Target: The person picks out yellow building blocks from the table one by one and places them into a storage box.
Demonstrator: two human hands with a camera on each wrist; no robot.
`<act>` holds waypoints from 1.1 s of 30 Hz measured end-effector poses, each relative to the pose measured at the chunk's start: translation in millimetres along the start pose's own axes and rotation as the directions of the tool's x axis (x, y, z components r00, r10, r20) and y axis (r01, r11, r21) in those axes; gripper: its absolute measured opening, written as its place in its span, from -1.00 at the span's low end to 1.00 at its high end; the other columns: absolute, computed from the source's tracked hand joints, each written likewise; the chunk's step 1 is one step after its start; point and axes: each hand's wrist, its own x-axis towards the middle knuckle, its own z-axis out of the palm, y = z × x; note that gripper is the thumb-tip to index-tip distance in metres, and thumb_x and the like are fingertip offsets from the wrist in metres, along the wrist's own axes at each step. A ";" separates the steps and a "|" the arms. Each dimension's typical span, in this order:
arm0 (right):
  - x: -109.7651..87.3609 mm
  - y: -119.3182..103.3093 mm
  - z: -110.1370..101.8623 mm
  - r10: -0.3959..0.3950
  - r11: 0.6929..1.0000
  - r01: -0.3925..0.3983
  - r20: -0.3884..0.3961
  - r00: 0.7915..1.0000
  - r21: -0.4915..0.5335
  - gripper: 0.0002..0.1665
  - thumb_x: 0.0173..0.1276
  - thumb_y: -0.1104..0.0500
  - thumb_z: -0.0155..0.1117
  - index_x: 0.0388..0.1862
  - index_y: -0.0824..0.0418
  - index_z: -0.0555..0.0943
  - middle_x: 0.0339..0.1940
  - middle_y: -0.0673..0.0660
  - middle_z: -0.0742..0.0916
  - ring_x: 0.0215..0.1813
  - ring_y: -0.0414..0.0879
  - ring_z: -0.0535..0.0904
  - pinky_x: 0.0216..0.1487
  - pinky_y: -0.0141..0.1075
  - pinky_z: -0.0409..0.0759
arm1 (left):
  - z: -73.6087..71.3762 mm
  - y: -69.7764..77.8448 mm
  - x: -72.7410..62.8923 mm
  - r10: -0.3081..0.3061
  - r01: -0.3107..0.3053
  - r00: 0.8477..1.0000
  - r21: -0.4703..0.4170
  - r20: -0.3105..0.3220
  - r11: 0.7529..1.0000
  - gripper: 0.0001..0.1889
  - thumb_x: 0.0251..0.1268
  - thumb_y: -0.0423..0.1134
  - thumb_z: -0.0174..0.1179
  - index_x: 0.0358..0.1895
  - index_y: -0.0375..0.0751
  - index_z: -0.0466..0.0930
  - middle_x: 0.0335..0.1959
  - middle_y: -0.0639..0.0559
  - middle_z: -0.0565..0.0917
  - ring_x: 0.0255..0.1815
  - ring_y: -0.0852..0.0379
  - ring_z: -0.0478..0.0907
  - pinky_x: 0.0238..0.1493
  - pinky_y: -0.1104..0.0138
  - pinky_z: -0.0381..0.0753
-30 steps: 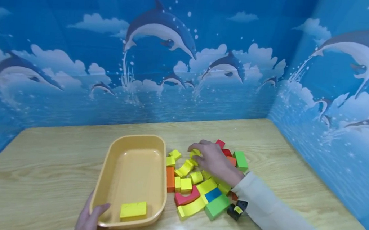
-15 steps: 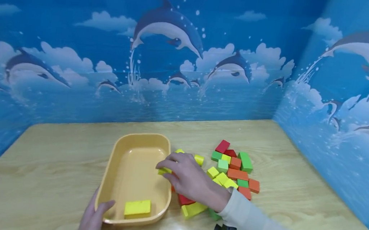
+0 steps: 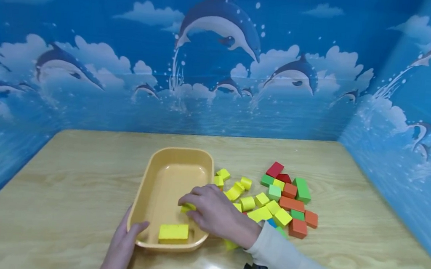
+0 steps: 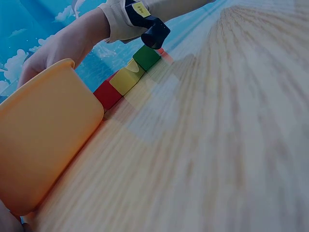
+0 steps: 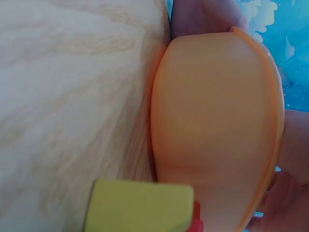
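Observation:
An orange-tan plastic tray (image 3: 147, 180) stands on the table, and a yellow rectangular block (image 3: 173, 231) lies in its near end. My left hand (image 3: 125, 237) grips the tray's near left corner, thumb over the rim. Over the inside of the tray, my right hand (image 3: 213, 210) pinches a small yellow block (image 3: 188, 207) between fingers and thumb; its exact shape is partly hidden. In the left wrist view the right hand (image 4: 67, 46) reaches over the tray's wall (image 4: 48, 130). The right wrist view shows the tray's outer side (image 5: 212, 116) and a yellow block (image 5: 140, 205) close by.
Right of the tray lies a spread of loose blocks: yellow ones such as a cylinder (image 3: 247, 203), orange ones (image 3: 292, 204), a green one (image 3: 302, 190) and a red one (image 3: 275, 169). A dolphin-print backdrop (image 3: 187, 107) rises behind the table (image 3: 94, 175).
My right hand has picked up a small yellow block from the pile and carried it left, over the tray. My left hand keeps its grip on the tray. The head view has shifted.

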 end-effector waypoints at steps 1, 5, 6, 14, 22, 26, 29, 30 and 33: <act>1.3 -1.1 0.3 0.014 1.000 -0.014 0.028 1.000 0.017 -0.70 0.21 0.18 0.39 -0.05 0.04 0.69 -0.21 -0.07 0.74 -0.15 -0.22 0.61 0.00 -0.23 0.52 | -0.2 1.7 -0.8 -0.009 0.009 1.000 -0.006 -0.001 1.000 -0.29 0.40 -0.29 -0.11 0.55 -0.22 -0.16 0.50 -0.32 0.06 0.42 -0.15 0.12 0.14 0.69 0.19; 4.7 -5.2 2.0 0.064 0.996 -0.071 0.122 0.990 0.053 -0.73 0.24 0.14 0.37 -0.05 0.04 0.70 -0.24 -0.09 0.74 -0.23 -0.29 0.60 0.03 -0.24 0.48 | -1.0 5.0 -3.9 -0.028 0.028 1.000 -0.019 0.003 0.999 -0.27 0.39 -0.28 -0.09 0.56 -0.20 -0.19 0.52 -0.30 -0.01 0.46 -0.20 0.07 0.44 0.20 0.10; 5.0 -6.2 3.0 0.070 0.995 -0.079 0.137 0.988 0.058 -0.74 0.25 0.14 0.36 -0.06 0.05 0.70 -0.25 -0.09 0.75 -0.25 -0.30 0.59 0.04 -0.24 0.47 | -1.6 4.8 -5.0 -0.028 0.028 1.000 -0.024 0.004 0.999 -0.26 0.39 -0.28 -0.08 0.56 -0.20 -0.20 0.53 -0.31 -0.02 0.46 -0.22 0.05 0.45 0.06 0.04; -2.3 -5.5 9.6 -0.049 0.990 0.050 -0.013 0.999 0.135 -0.80 0.24 0.21 0.36 -0.15 0.17 0.70 -0.26 0.01 0.76 -0.23 -0.17 0.64 -0.04 -0.24 0.59 | -2.7 2.5 -10.0 -0.026 0.025 0.999 -0.017 -0.029 1.000 -0.25 0.35 -0.29 -0.04 0.55 -0.22 -0.16 0.52 -0.32 0.00 0.46 -0.27 0.07 0.44 -0.06 0.02; -2.3 13.6 -26.0 -0.007 0.992 0.025 -0.146 0.989 0.126 -0.79 0.18 0.27 0.40 -0.17 0.22 0.71 -0.20 0.07 0.76 -0.12 -0.06 0.65 -0.06 -0.20 0.65 | 1.0 12.5 6.6 0.097 -0.097 0.995 -0.054 -0.018 0.994 -0.27 0.33 -0.32 -0.06 0.54 -0.28 -0.12 0.52 -0.29 0.01 0.49 -0.23 0.01 0.48 -0.04 -0.05; -6.2 27.1 -52.6 0.156 0.983 -0.147 -0.072 0.985 0.109 -0.72 0.22 0.23 0.40 -0.07 0.21 0.70 -0.15 0.09 0.75 -0.12 -0.03 0.65 -0.09 -0.16 0.67 | 3.6 13.8 10.4 0.113 -0.114 0.993 -0.067 -0.010 0.991 -0.28 0.33 -0.33 -0.07 0.53 -0.30 -0.11 0.51 -0.29 0.04 0.49 -0.21 0.01 0.49 -0.03 -0.07; -14.6 43.2 -66.2 0.265 0.962 -0.262 -0.033 0.964 0.072 -0.68 0.21 0.24 0.40 -0.03 0.23 0.68 -0.13 0.12 0.75 -0.14 0.01 0.66 -0.13 -0.10 0.69 | 5.6 10.9 9.7 0.101 -0.101 0.995 -0.066 -0.006 0.993 -0.28 0.32 -0.33 -0.06 0.53 -0.28 -0.09 0.51 -0.26 0.07 0.49 -0.18 0.04 0.49 0.00 -0.05; -17.7 49.2 -69.5 0.294 0.954 -0.292 -0.023 0.955 0.062 -0.68 0.22 0.26 0.39 -0.03 0.24 0.68 -0.14 0.14 0.75 -0.15 0.02 0.66 -0.15 -0.09 0.69 | 5.5 9.8 8.5 0.099 -0.099 0.995 -0.060 -0.008 0.993 -0.28 0.32 -0.34 -0.06 0.53 -0.28 -0.09 0.51 -0.26 0.07 0.49 -0.18 0.03 0.49 0.00 -0.05; -27.9 67.3 -76.1 0.395 0.918 -0.395 0.013 0.919 0.021 -0.70 0.23 0.31 0.36 -0.04 0.29 0.66 -0.17 0.20 0.75 -0.20 0.06 0.66 -0.22 -0.07 0.68 | 3.3 6.8 3.3 0.084 -0.085 0.996 -0.039 -0.023 0.996 -0.28 0.31 -0.34 -0.05 0.53 -0.27 -0.06 0.51 -0.24 0.08 0.49 -0.18 0.05 0.49 0.00 -0.04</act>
